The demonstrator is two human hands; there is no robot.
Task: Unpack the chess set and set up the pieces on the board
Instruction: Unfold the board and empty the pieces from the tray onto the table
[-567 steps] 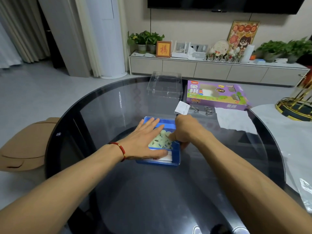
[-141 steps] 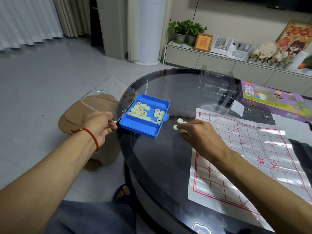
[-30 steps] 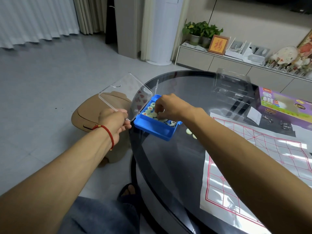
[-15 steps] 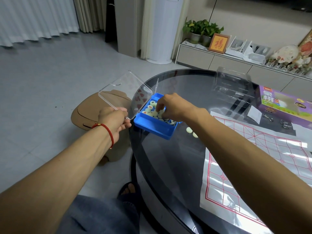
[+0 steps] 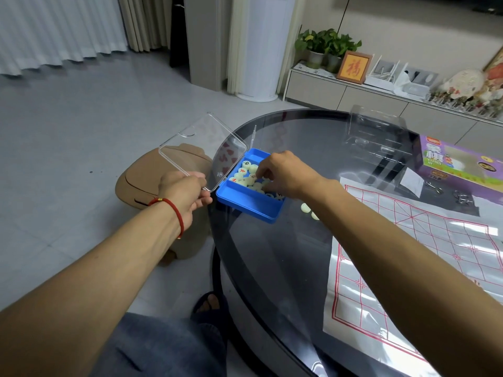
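Right hand (image 5: pixel 283 175) is back in the blue box (image 5: pixel 249 204) at frame centre, fingers curled among the pieces (image 5: pixel 246 175); pinch unclear. Left hand (image 5: pixel 185 190) pinches clear lid (image 5: pixel 202 153) open. Two pieces (image 5: pixel 309 210) already on bench (image 5: pixel 272 268) beside board (image 5: pixel 435 254); unloading continues.

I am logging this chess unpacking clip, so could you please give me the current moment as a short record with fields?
Left hand: left hand grips the edge of the clear lid, holding it open.
Right hand: right hand reaches into the blue box, fingers curled among the pieces.
Box position: at the left edge of the glass table.
Pieces outside the box: two pale pieces on the glass right of the box.
Board: paper board spread flat, no pieces visible on it.
Also on the table: purple carton.
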